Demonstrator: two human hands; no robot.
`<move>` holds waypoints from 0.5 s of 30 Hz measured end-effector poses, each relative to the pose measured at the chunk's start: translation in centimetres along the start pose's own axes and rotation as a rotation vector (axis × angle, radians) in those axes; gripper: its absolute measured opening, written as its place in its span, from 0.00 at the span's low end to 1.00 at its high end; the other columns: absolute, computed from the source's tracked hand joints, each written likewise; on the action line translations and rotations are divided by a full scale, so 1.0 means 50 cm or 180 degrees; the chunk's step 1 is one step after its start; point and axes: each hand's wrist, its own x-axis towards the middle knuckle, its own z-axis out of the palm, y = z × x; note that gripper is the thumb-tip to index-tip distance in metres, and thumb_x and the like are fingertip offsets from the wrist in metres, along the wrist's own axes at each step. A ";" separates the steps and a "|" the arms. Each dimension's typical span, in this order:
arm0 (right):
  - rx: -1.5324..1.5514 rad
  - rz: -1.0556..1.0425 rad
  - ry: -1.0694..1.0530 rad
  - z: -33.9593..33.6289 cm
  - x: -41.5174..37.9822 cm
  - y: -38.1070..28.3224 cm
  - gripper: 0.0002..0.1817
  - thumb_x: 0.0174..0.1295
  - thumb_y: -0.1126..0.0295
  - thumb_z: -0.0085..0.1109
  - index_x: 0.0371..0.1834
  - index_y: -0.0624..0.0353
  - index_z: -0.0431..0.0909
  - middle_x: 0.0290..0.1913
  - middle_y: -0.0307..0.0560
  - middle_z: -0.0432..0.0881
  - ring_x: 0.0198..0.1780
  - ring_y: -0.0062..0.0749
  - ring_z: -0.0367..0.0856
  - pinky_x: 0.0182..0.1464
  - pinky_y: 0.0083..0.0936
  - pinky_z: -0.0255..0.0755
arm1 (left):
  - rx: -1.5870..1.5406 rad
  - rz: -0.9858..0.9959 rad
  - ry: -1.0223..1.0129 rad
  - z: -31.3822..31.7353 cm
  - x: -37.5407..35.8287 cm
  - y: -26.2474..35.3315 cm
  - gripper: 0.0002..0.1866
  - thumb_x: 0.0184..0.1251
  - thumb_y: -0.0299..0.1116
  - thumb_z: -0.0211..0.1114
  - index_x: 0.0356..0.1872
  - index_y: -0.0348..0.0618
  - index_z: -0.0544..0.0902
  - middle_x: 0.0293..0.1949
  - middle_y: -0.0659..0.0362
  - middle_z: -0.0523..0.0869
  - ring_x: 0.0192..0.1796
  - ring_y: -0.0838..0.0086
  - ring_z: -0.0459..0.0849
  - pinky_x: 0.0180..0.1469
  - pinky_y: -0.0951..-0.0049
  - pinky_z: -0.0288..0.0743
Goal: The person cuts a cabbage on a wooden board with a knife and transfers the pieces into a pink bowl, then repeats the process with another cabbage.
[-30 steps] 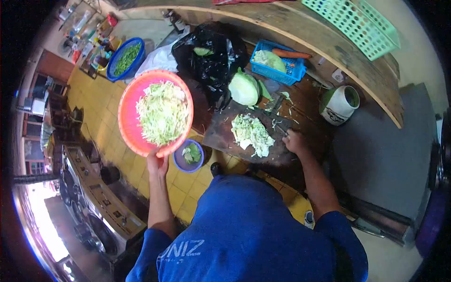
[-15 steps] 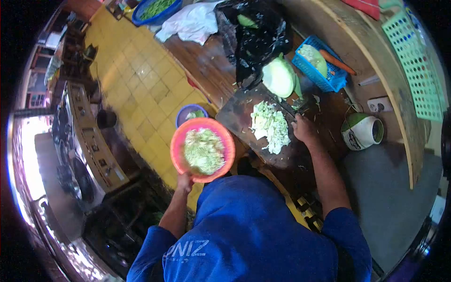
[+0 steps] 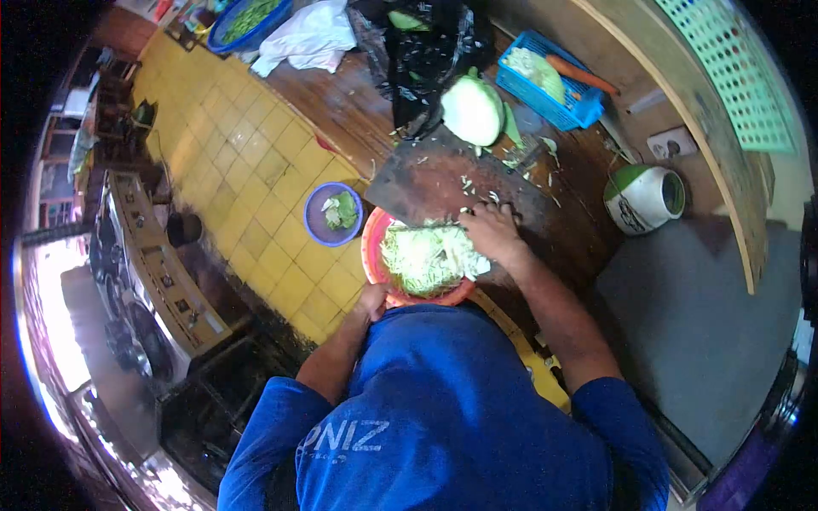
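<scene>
My left hand (image 3: 372, 301) grips the near-left rim of an orange-pink bowl (image 3: 369, 247), which is held against the table edge below the cutting board. Shredded cabbage (image 3: 417, 260) fills much of the bowl. My right hand (image 3: 494, 232) is closed on a knife (image 3: 426, 226), its dark blade pointing left across the far side of the bowl. Chopped cabbage lies beside that hand, at the bowl's right side. The dark cutting board (image 3: 434, 183) carries only a few scraps. Beyond it sits a cut cabbage (image 3: 472, 112).
A blue basket (image 3: 545, 89) holds cabbage and a carrot (image 3: 584, 75). A black plastic bag (image 3: 426, 60) and a white cloth (image 3: 308, 36) lie at the back. A purple bowl (image 3: 312, 213) with leaves is at left; a green-white container (image 3: 643, 200) stands right.
The bowl has moved right and up to the board's edge with my left hand. My right hand has swept left and down with the knife, and the chopped pile has left the board's middle.
</scene>
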 end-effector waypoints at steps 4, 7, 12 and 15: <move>0.0937 0.0509 0.0375 0.002 -0.095 0.031 0.17 0.58 0.68 0.60 0.52 0.50 0.76 0.47 0.53 0.78 0.49 0.53 0.77 0.51 0.50 0.68 | -0.0830 -0.0132 -0.0522 0.027 -0.058 0.038 0.12 0.55 0.20 0.56 0.42 0.33 0.74 0.28 0.53 0.81 0.24 0.67 0.82 0.26 0.63 0.82; 0.1035 0.1289 0.1346 0.078 -0.173 0.110 0.20 0.56 0.67 0.63 0.53 0.56 0.74 0.42 0.57 0.79 0.44 0.58 0.78 0.45 0.46 0.73 | -0.0482 -0.0149 -0.0604 -0.003 0.004 0.004 0.10 0.56 0.21 0.56 0.41 0.34 0.74 0.27 0.52 0.81 0.24 0.63 0.83 0.27 0.62 0.83; 0.1003 0.2018 0.1127 0.108 -0.216 0.092 0.17 0.59 0.69 0.59 0.50 0.61 0.72 0.42 0.62 0.79 0.44 0.61 0.78 0.43 0.50 0.73 | -0.0228 -0.0221 -0.0900 0.016 0.027 0.008 0.10 0.61 0.26 0.55 0.42 0.32 0.75 0.27 0.51 0.82 0.27 0.59 0.85 0.31 0.59 0.84; 0.1198 0.2150 0.0720 0.107 -0.196 0.000 0.14 0.60 0.69 0.57 0.47 0.62 0.70 0.41 0.66 0.78 0.43 0.63 0.79 0.42 0.53 0.73 | -0.0113 -0.0263 -0.0835 0.030 -0.013 0.029 0.10 0.63 0.27 0.55 0.43 0.33 0.74 0.29 0.51 0.83 0.30 0.59 0.86 0.32 0.59 0.85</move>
